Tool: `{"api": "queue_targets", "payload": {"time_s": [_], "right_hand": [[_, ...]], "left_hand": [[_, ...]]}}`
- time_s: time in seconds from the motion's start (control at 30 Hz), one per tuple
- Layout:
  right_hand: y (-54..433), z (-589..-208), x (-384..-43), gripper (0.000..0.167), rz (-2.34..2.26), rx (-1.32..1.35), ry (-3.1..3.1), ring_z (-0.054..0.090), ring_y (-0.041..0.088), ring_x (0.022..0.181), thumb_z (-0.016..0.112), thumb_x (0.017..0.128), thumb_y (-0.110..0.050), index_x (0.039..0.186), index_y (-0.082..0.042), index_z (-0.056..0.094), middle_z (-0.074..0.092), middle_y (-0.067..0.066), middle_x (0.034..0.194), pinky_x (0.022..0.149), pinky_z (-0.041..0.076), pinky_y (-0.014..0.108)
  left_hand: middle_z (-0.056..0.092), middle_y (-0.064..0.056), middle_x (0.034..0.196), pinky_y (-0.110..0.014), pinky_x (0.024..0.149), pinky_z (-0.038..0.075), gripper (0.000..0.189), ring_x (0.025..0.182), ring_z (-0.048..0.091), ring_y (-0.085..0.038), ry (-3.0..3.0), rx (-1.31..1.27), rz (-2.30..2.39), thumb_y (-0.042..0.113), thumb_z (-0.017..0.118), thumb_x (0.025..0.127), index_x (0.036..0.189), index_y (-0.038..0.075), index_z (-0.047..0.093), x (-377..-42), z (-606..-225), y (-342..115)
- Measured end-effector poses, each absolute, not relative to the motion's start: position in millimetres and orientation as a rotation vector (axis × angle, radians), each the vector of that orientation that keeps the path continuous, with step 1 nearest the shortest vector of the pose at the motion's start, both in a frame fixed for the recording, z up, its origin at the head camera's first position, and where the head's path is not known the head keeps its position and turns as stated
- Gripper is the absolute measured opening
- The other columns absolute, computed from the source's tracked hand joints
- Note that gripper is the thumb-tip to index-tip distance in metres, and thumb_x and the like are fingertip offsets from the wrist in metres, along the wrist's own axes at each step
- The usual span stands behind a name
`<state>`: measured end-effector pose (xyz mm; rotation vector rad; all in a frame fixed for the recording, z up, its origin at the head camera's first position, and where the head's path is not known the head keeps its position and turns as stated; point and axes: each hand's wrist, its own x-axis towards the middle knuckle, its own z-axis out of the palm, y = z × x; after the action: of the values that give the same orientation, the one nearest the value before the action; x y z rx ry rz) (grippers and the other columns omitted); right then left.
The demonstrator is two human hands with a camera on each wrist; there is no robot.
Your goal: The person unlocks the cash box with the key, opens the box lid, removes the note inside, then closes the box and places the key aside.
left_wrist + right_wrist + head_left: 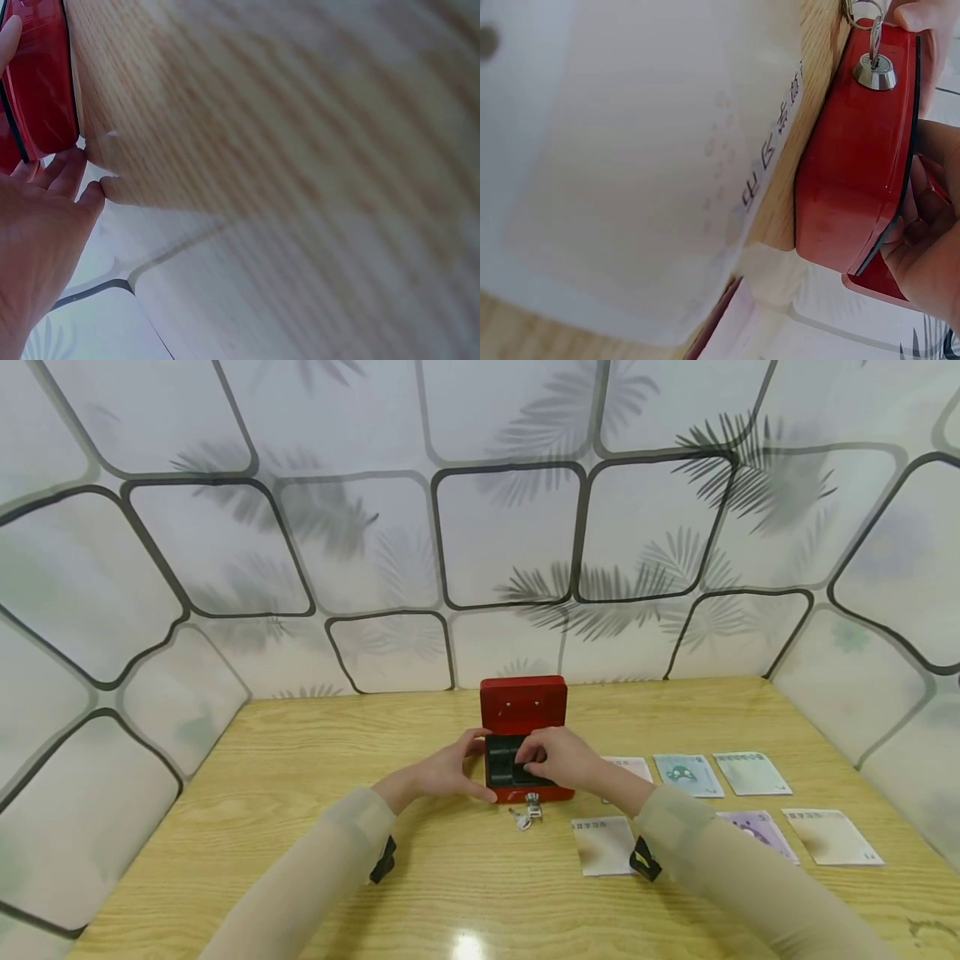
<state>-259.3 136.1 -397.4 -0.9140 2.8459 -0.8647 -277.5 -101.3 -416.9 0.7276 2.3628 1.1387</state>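
Observation:
A small red cash box [522, 794] stands on the table with its lid [523, 703] raised at the back and a black compartment tray [498, 767] inside. My left hand [447, 766] holds the box at its left side, thumb at the front corner and fingers towards the back; the left wrist view shows these fingertips [71, 169] against the red wall. My right hand [558, 758] reaches into the box from the right with fingers curled, seeming to pinch part of the black tray; its fingertips are partly hidden. Keys [521, 818] hang from the front lock [875, 73].
Play banknotes lie to the right in two rows, among them a blue-green one [688, 775], a green one [752, 773], a purple one [757, 831] and beige ones [832, 837]. My right forearm passes over some of them. A patterned white curtain [510, 543] hangs behind the wooden table [300, 752].

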Motion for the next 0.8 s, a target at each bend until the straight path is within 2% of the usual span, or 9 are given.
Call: {"api": "queue_targets", "payload": {"time_s": [0.5,0.8], "right_hand": [[135.1,-395.7,-262.3,0.009,-0.903,-0.854,2.809,0.058,0.01,0.072,0.074,0.085,-0.003,0.088,-0.012,0.074,0.067,-0.005,0.082,0.07,0.052,0.028],[137.9,-396.2,-262.5,0.012,-0.959,-0.864,2.781,0.058,0.013,0.078,0.074,0.085,-0.005,0.096,-0.01,0.073,0.067,-0.003,0.088,0.073,0.052,0.029]], "left_hand": [[0.036,-0.018,0.148,-0.048,0.114,0.019,0.092,0.139,0.031,-0.031,2.382,0.733,1.13,0.022,0.083,0.078,0.147,0.01,0.023,-276.0,-414.7,-100.0],[0.038,-0.019,0.147,-0.049,0.114,0.019,0.091,0.138,0.033,-0.033,2.398,0.75,1.142,0.022,0.084,0.078,0.146,0.008,0.025,-276.1,-416.5,-100.4]]}}
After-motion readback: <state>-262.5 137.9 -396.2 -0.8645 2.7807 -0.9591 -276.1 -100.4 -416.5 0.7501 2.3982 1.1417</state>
